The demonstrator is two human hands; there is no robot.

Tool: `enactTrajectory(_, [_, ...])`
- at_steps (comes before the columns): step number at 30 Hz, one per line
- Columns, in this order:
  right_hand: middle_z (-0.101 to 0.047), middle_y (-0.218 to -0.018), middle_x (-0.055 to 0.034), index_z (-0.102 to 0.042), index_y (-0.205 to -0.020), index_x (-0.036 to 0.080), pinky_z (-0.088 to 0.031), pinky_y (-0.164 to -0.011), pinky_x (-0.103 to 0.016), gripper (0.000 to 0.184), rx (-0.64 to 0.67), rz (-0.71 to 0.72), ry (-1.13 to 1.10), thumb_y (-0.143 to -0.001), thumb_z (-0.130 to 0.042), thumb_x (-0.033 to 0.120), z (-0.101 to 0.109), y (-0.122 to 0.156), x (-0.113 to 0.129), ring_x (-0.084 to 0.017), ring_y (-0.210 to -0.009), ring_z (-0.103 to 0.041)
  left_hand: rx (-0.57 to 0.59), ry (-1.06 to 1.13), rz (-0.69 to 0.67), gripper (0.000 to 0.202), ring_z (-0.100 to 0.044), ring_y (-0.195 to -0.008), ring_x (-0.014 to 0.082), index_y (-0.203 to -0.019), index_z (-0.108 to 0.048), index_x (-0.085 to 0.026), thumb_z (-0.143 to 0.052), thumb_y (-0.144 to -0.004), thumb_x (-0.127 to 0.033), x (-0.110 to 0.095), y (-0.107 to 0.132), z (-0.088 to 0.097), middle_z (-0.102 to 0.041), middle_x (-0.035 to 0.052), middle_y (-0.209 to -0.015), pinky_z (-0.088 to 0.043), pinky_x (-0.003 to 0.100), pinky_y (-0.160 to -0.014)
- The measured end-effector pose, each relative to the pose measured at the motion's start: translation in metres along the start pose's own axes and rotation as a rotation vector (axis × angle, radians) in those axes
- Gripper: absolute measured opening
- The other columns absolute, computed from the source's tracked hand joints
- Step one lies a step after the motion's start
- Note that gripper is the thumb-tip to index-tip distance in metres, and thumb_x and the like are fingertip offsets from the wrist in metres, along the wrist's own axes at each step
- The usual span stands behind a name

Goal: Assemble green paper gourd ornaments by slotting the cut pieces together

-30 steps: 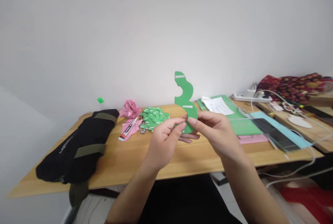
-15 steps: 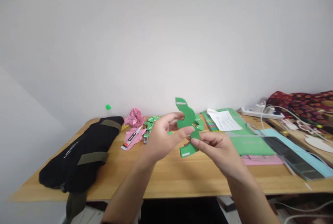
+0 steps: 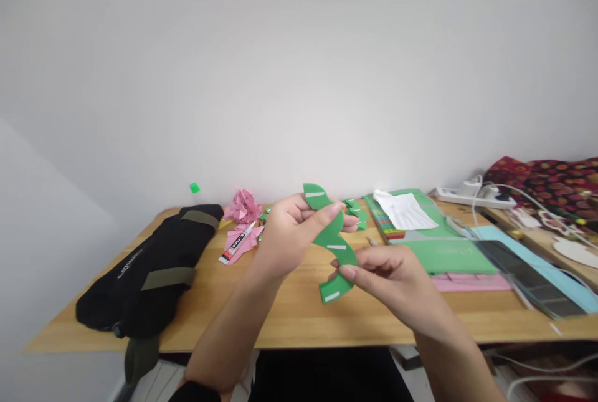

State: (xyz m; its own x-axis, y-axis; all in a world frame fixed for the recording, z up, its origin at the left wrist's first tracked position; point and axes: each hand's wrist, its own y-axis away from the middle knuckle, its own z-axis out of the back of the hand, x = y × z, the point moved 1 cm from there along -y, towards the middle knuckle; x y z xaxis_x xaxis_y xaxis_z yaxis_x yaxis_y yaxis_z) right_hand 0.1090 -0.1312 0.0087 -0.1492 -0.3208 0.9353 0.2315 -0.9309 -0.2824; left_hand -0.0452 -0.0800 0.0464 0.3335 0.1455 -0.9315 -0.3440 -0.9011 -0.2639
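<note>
Green wavy strip (image 3: 332, 232) held up over the wooden table (image 3: 299, 327)

Watching the head feed remotely, I log the strip in mid-air, slanting, between the person's hands. Left hand (image 3: 289, 234): thumb clamped on the face of the upper part, fingers behind. Right hand (image 3: 390, 274): thumb and forefinger pinched on the lower bend. White bars mark the strip.

Obstruction: the left hand blocks my sight of most of the other green pieces (image 3: 357, 215); I cannot tell how many lie there.

Left side: a black bag (image 3: 154, 265) with olive straps; near it, a glue tube (image 3: 237, 244) on pink scraps (image 3: 253, 239), a crumpled pink paper (image 3: 243, 205) just behind.

Right side, more crowded: a white paper (image 3: 406, 210) on a green folder (image 3: 451, 255), then a dark slab (image 3: 526, 277) over a light-blue sheet (image 3: 574, 283). Beyond, I note a power strip (image 3: 502, 202) with plugs, a looping white cable (image 3: 532, 202) and a patterned cloth (image 3: 546, 187).
</note>
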Motion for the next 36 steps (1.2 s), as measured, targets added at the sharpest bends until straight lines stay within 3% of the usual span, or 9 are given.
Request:
enactTrajectory(10, [-0.072, -0.068, -0.0053, -0.076, -0.071, 0.018, -0.05, -0.057, -0.026, 0.025, 0.003, -0.087, -0.047, -0.079, -0.069, 0.04, -0.001, 0.002, -0.007, -0.015, -0.061, -0.063, -0.037, 0.011, -0.041, 0.034, -0.075, -0.071, 0.0225, -0.084, -0.07, -0.014, -0.071, -0.079, -0.047, 0.006, -0.001, 0.0, -0.077, 0.0086, -0.077, -0.061, 0.032, -0.067])
enactTrajectory(22, [-0.067, -0.059, -0.002, -0.072, -0.066, 0.016, -0.045, -0.052, -0.024, 0.029, 0.045, -0.113, -0.043, -0.082, -0.067, 0.04, 0.0, 0.0, -0.016, -0.011, -0.053, -0.057, -0.117, -0.024, -0.103, 0.035, -0.074, -0.069, 0.0213, -0.085, -0.071, -0.014, -0.067, -0.083, -0.048, 0.011, -0.008, 0.012, -0.077, 0.0088, -0.078, -0.059, 0.029, -0.062])
enactTrajectory(27, [-0.072, -0.073, -0.0041, -0.074, -0.08, 0.018, -0.054, -0.063, -0.028, 0.021, 0.097, -0.033, 0.075, -0.08, -0.068, 0.038, 0.005, -0.007, -0.02, -0.015, -0.067, -0.065, -0.08, -0.122, -0.104, 0.036, -0.074, -0.082, 0.0227, -0.09, -0.073, -0.014, -0.061, -0.087, -0.047, 0.02, -0.014, 0.013, -0.077, 0.0097, -0.085, -0.06, 0.03, -0.071])
enactTrajectory(29, [-0.074, -0.084, -0.0036, -0.074, -0.092, 0.022, -0.057, -0.071, -0.03, 0.021, 0.022, 0.042, 0.11, -0.078, -0.072, 0.037, 0.008, -0.014, -0.02, -0.017, -0.077, -0.068, -0.032, -0.184, -0.122, 0.033, -0.073, -0.092, 0.0222, -0.087, -0.074, -0.015, -0.058, -0.09, -0.043, 0.023, -0.017, 0.013, -0.077, 0.0093, -0.094, -0.058, 0.033, -0.083])
enactTrajectory(32, [-0.076, -0.098, -0.0024, -0.073, -0.101, 0.027, -0.058, -0.079, -0.032, 0.022, -0.197, 0.122, 0.077, -0.082, -0.069, 0.035, 0.01, -0.028, -0.02, -0.018, -0.088, -0.07, 0.025, -0.256, -0.167, 0.028, -0.07, -0.103, 0.02, -0.087, -0.075, -0.017, -0.055, -0.093, -0.036, 0.026, -0.023, 0.013, -0.076, 0.007, -0.104, -0.053, 0.034, -0.096])
enactTrajectory(36, [-0.076, -0.081, 0.0006, -0.073, -0.091, 0.026, -0.059, -0.067, -0.027, 0.01, -0.322, 0.151, 0.003, -0.085, -0.066, 0.029, 0.009, -0.05, -0.018, -0.014, -0.07, -0.07, 0.01, -0.315, -0.219, 0.028, -0.07, -0.099, 0.0185, -0.091, -0.075, -0.018, -0.051, -0.095, -0.033, 0.03, -0.035, 0.015, -0.075, 0.0066, -0.103, -0.058, 0.031, -0.084])
